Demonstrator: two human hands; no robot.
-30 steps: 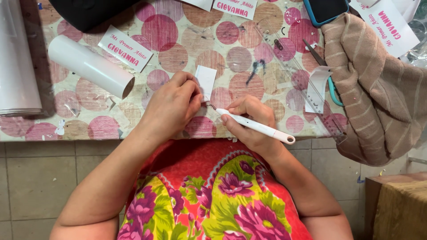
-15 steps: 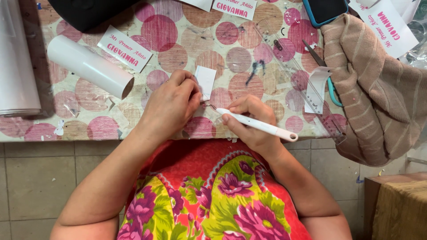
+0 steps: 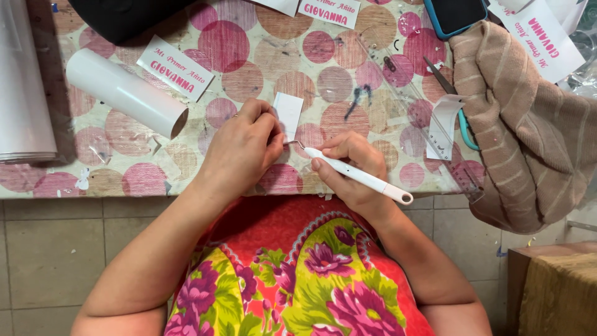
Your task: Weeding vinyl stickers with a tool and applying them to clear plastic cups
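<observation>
My left hand (image 3: 239, 149) is pinching a small white sticker sheet (image 3: 288, 114) flat to the desk (image 3: 348, 74), steadying it; my right hand (image 3: 348, 165) is closing pen-style around a white weeding tool (image 3: 360, 177), its hook meeting the sheet's lower edge.

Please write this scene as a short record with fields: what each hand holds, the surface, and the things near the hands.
left hand: left hand pinches a small white sheet at its lower edge
right hand: right hand holds a white hook-tipped tool like a pen, metal tip pointing to the sheet
surface: table covered with a cloth of pink and beige circles
left of the hands: white roll lying on its side
right of the hands: clear ruler, beige striped towel
far edge: white labels with pink lettering, phone in a blue case
</observation>
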